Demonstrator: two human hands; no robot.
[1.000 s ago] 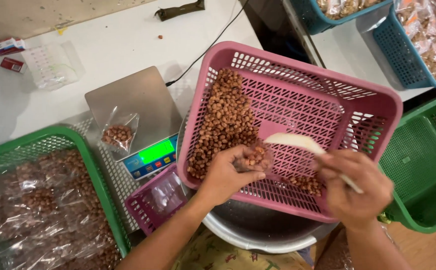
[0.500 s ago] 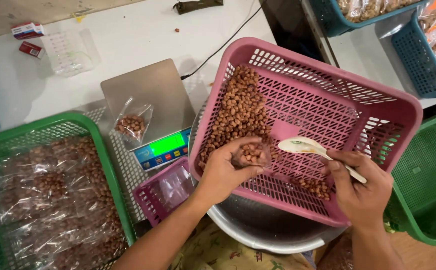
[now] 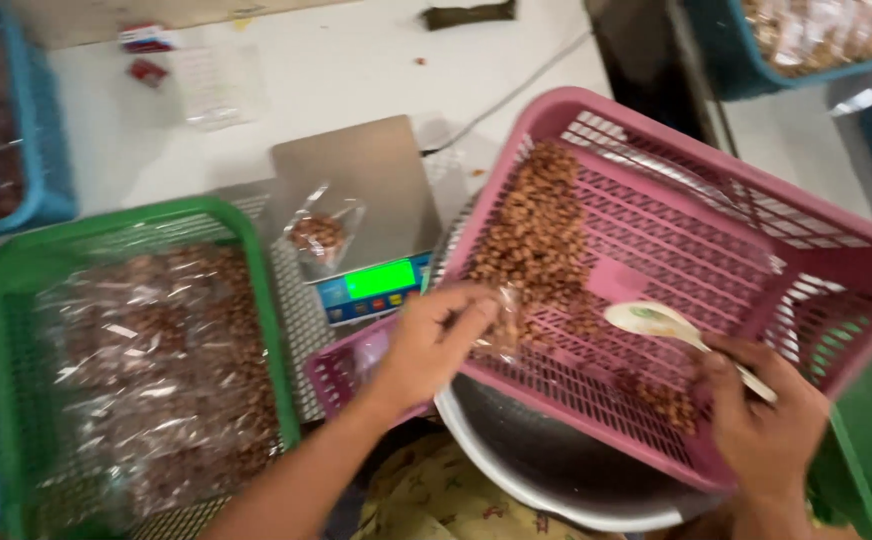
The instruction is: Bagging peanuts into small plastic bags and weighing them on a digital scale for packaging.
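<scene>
While the pink basket [image 3: 716,250] sits tilted over the metal bowl [image 3: 516,450], brown nuts [image 3: 536,230] lie piled at its left side. Left hand [image 3: 436,345]: fingers pinched on a small clear bag [image 3: 504,322] of nuts at the basket's near edge. Right hand [image 3: 766,425]: fingers closed on a white spoon [image 3: 656,322], bowl end resting inside the basket. Versus half a second ago, the bag has moved left toward the scale [image 3: 371,215].

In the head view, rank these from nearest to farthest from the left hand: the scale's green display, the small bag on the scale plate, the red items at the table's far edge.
From the left hand:
1. Green display, just beyond it.
2. Small bag, farther back on the scale plate.
3. Red items, far left edge of the table.
</scene>
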